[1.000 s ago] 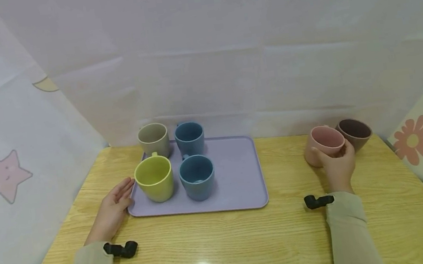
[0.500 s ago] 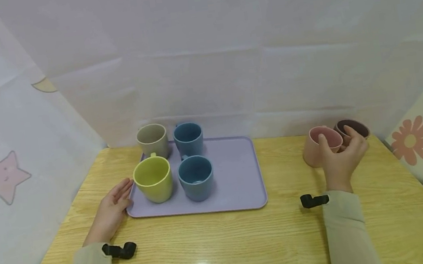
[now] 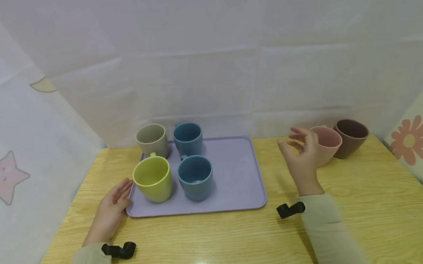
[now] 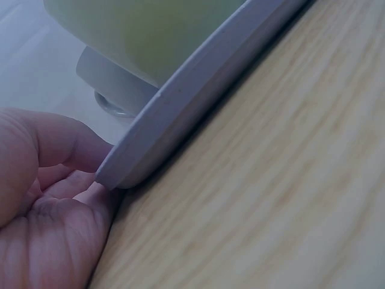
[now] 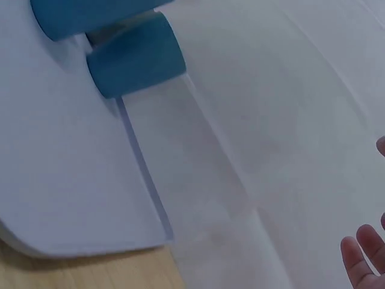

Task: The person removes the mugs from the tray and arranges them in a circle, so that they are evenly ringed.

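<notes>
Lilac tray [image 3: 237, 173] lies, as I see it from here, on a glossy wood-grained table [image 3: 234, 245] before a creased pale cloth [image 3: 196, 80]. Its rim is raised and its corners rounded; my right-wrist view cuts much of it off. Beige sleeves [image 3: 328, 228] run out of the bottom of my head view. The left hand [image 3: 110, 210] rests, fingers relaxed, against the tray's left edge; its own camera crops the palm, and I cannot tell how far any finger reaches under the rim. The right hand [image 3: 302, 155] is raised, loosely curved and holding nothing, hiding the left side of a pink mug [image 3: 327, 152]. That overlaps a brown mug [image 3: 348, 141] to its right; whether they touch I cannot tell. On the tray stand matte, tapering mugs: a yellow-green mug [image 3: 156, 188], partly covering a grey mug [image 3: 160, 146], and a front blue mug [image 3: 198, 189], masking the base of a rear blue mug [image 3: 191, 147]. Smallest are the black wrist pieces [image 3: 119, 250].
</notes>
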The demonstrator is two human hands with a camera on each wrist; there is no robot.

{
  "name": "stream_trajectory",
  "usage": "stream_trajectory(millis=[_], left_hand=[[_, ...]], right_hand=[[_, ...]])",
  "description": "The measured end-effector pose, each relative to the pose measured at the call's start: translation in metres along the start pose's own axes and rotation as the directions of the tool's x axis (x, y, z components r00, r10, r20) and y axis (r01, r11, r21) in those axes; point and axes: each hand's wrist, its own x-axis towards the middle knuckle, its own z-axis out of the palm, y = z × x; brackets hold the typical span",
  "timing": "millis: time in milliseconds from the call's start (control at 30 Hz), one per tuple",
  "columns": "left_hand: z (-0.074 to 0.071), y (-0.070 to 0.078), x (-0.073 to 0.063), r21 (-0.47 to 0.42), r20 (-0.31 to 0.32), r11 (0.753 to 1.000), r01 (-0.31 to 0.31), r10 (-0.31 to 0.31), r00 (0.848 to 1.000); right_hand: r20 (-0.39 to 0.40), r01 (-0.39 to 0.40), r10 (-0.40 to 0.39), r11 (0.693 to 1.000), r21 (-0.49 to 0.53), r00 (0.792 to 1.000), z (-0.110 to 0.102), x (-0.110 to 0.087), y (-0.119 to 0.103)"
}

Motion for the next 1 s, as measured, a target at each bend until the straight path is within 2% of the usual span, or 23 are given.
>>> stream_trajectory(millis=[133, 233, 400, 567, 700, 867, 1000], left_hand=[[-0.001, 0.0, 0.0, -0.002, 0.006, 1.0, -0.002, 0.002, 1.0], [-0.001, -0.001, 0.0, -0.006, 0.01, 1.0, -0.001, 0.001, 1.0], [-0.001, -0.002, 0.0, -0.019, 0.012, 1.0, -0.012, 0.012, 1.0], [0.0, 0.0, -0.001, -0.015, 0.011, 1.0, -0.015, 0.015, 1.0], [0.001, 0.001, -0.001, -0.006, 0.012, 1.0, -0.015, 0.015, 1.0], [0.0, -0.001, -0.001, 0.005, 0.003, 0.999, -0.036, 0.036, 0.999], [-0.001, -0.001, 0.0, 0.013, 0.0, 0.999, -0.039, 0.039, 0.999]], right_hand=[[0.095, -0.067, 0.059, 0.994, 0.086, 0.994, 0.02, -0.012, -0.002], [0.185, -0.143, 0.116, 0.98, 0.14, 0.976, 0.037, -0.024, -0.005], [0.356, -0.266, 0.189, 0.946, 0.183, 0.915, 0.059, -0.041, -0.009], [0.454, -0.365, 0.248, 0.912, 0.188, 0.856, 0.075, -0.052, -0.016], [0.528, -0.36, 0.233, 0.921, 0.151, 0.816, 0.086, -0.062, -0.019], [0.607, -0.332, 0.234, 0.942, 0.053, 0.759, 0.102, -0.075, -0.018], [0.626, -0.317, 0.244, 0.949, 0.006, 0.741, 0.115, -0.08, -0.016]])
